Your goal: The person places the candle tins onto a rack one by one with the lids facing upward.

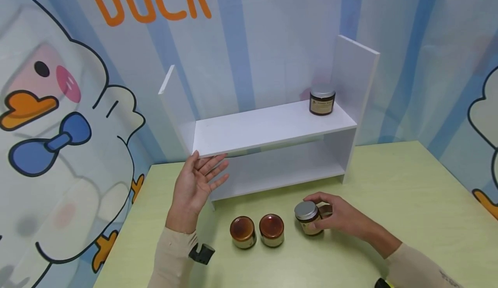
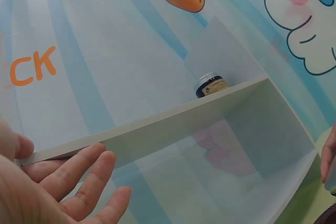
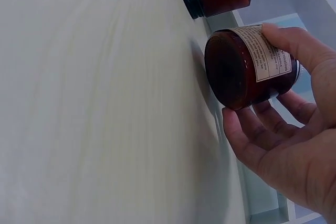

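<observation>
My right hand (image 1: 330, 214) grips an amber glass jar (image 1: 307, 221) with a silver lid and a cream label, just above the table in front of the shelf. In the right wrist view the thumb lies on its label and the jar's dark base (image 3: 226, 72) shows. My left hand (image 1: 196, 188) holds the front left edge of the white shelf unit (image 1: 268, 123), thumb at the top of the board and fingers spread below it. Between the hands, two more amber jars (image 1: 243, 232) (image 1: 272, 229) stand upside down, brown bases up.
Another lidded jar (image 1: 322, 100) stands upright at the right end of the upper board, beside the tall side panel (image 1: 354, 76). A lower board (image 1: 280, 171) runs beneath. The light green table (image 1: 408, 193) meets a cartoon-printed backdrop (image 1: 272, 33) behind.
</observation>
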`<state>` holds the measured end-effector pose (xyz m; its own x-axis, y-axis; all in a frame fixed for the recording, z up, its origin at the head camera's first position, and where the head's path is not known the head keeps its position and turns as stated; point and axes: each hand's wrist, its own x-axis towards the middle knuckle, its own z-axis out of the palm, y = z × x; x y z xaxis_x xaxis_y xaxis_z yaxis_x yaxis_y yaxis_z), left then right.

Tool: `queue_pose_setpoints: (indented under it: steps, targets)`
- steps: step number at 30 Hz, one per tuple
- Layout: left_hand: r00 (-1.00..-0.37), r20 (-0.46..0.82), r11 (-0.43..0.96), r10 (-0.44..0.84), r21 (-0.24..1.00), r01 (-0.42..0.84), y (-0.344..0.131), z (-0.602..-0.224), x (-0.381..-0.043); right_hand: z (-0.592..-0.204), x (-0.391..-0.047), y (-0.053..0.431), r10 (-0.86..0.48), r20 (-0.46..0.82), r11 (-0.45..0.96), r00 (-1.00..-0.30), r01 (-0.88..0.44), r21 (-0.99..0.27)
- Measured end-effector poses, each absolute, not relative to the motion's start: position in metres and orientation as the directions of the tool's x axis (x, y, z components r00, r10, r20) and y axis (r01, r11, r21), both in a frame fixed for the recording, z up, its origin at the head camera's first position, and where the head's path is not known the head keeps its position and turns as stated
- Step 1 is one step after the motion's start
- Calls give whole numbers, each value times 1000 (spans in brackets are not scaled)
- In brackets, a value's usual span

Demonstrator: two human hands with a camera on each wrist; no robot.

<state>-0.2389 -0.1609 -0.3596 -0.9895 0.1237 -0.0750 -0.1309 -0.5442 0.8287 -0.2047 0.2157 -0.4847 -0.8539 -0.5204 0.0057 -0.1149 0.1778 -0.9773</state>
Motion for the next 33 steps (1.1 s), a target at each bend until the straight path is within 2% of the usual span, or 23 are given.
queue_pose_setpoints:
  steps: [13, 33]
  targets:
    - [-989, -73, -542, 127, 830, -131, -161, -360, -240, -489, -212, 217, -529, 44, 176, -847, -160, -971]
    - [-990, -67, -544, 126, 830, -125, -161, -360, -239, -490, -210, 211, -454, 47, 264, -890, -185, -947]
